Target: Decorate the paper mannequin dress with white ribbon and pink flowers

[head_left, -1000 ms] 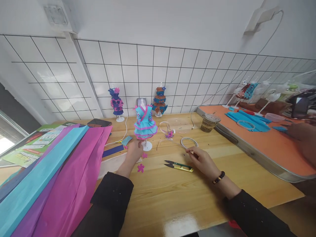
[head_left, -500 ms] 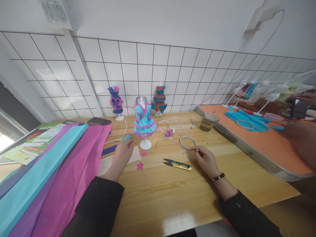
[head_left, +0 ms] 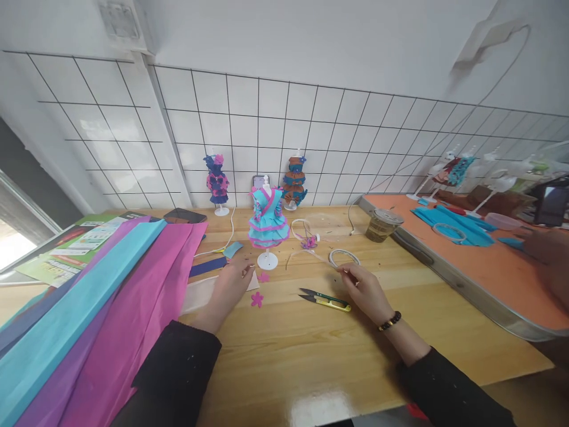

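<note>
My left hand [head_left: 230,289] is closed in a pinch above a pale paper strip [head_left: 198,295]; whatever its fingertips hold is too small to make out. My right hand [head_left: 365,292] also pinches, at the near edge of a thin white ring, like a roll of narrow tape [head_left: 358,259]. What lies in those fingers is hidden. Between the hands are yellow-handled thread snips [head_left: 326,300] and two pink flower cutouts [head_left: 256,299]. Behind them, a small mannequin stand [head_left: 267,261] wears a turquoise and pink ruffled dress [head_left: 267,222].
Folded pink [head_left: 137,290] and turquoise fabric or paper covers the left side. A lidded cup [head_left: 383,225] stands at the right, beside an orange-topped surface [head_left: 484,267] where another person's hand [head_left: 546,249] shows. Two dressed mannequins, one blue-pink [head_left: 217,184] and one brown-blue [head_left: 294,181], stand by the wall.
My left hand has drawn back from the small blue-grey piece towards me, still pinched. My right hand has shifted slightly left along the ring. The whole view has swung a little left.
</note>
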Tool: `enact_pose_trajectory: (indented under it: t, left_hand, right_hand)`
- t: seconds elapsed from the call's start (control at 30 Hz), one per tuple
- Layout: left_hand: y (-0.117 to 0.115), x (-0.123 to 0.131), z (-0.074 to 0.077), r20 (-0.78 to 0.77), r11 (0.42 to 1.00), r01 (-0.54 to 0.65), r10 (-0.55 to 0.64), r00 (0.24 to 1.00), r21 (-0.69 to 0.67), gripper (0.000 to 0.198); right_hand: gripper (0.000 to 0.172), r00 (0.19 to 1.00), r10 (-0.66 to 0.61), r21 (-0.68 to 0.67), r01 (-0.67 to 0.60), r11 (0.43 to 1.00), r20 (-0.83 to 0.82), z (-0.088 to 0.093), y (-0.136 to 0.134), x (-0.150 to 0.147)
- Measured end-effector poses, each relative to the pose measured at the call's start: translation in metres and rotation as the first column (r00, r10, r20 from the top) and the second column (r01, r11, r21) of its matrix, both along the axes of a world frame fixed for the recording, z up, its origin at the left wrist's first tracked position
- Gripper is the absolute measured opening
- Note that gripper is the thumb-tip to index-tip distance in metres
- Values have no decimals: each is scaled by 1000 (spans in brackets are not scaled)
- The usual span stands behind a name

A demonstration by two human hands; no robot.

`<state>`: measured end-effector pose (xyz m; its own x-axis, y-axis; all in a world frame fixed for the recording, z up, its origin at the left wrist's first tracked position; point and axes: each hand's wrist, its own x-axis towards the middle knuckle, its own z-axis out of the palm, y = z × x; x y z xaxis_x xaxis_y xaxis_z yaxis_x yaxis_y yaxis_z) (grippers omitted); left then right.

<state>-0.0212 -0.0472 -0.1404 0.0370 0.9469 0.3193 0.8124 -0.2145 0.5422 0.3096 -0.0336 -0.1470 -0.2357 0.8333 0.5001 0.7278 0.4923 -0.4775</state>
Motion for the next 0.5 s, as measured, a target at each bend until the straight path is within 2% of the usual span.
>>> enact_pose_trajectory:
  t: [0.1,0.23,0.37,0.5]
  left_hand:
    - [-3,7,1,-7,996,78,-78,997,31,24]
    - [-10,18,5,-47,984,167,-165,985,55,24]
    - [-18,23,12,-61,981,188,-185,981,39,24]
    - [-21,26,14,-23,978,207,-207,978,21,25]
  right_hand:
    - [21,996,55,-24,-53,998,75,12,6,-19]
    - [19,964,106,-107,-82,991,243,29,11,-61]
    - [19,943,27,-232,53,971,332,34,16,-103]
    - [16,955,-21,-293,112,950,297,25,26,-124]
